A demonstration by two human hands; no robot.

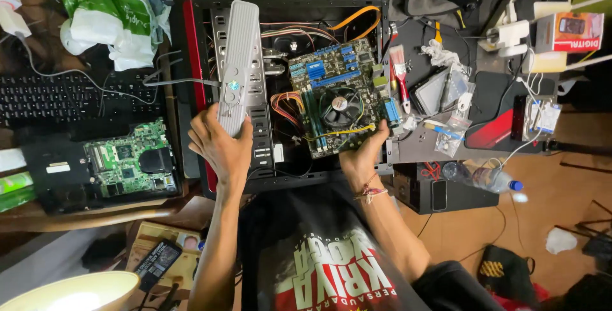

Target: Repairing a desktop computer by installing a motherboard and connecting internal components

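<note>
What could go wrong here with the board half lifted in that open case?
1. The right hand grips the motherboard by one corner only; it could flex or slip.
2. The yellow cable across the fan and the orange cables lie close; they may snag.
3. The left hand holds a long grey device over the case; it might knock parts inside.
</note>
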